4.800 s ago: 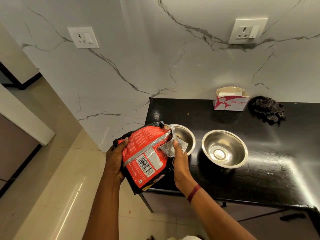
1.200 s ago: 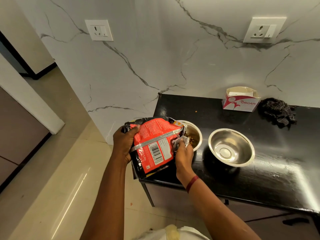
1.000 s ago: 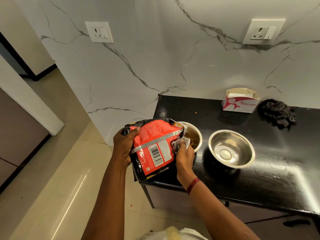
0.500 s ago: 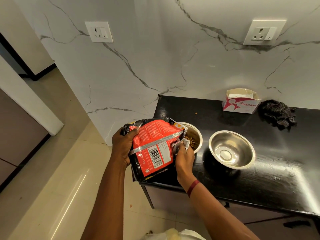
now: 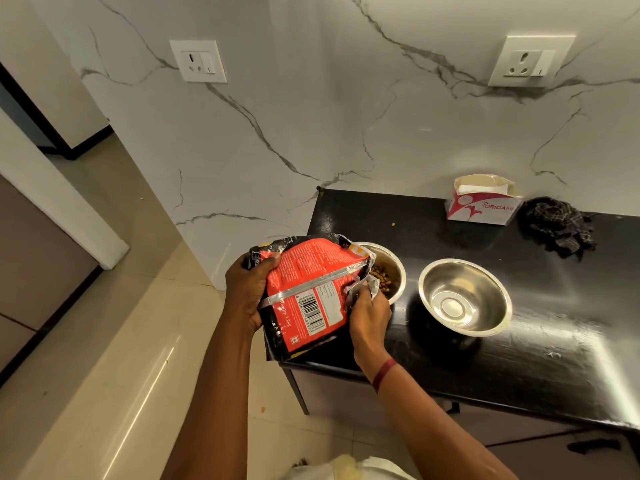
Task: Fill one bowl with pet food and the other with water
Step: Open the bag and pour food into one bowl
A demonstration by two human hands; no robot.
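Note:
A red and black pet food bag [image 5: 308, 299] is tipped on its side, its torn mouth over the left steel bowl [image 5: 398, 268]. Brown kibble [image 5: 382, 277] lies inside that bowl. My left hand [image 5: 247, 294] grips the bag's bottom end. My right hand [image 5: 369, 315] pinches the silver torn edge at the bag's mouth. A second steel bowl [image 5: 465, 299], with nothing in it, stands just to the right on the black counter [image 5: 540, 368].
A white and pink tissue box [image 5: 483, 200] and a dark crumpled cloth [image 5: 556, 226] sit at the back of the counter. One stray kibble [image 5: 393, 224] lies near the wall. Marble wall with two sockets behind. Tiled floor to the left of the counter's edge.
The left bowl has gone from bare to holding kibble as the bag was tipped over it. In the last second both hands and the bag have barely moved.

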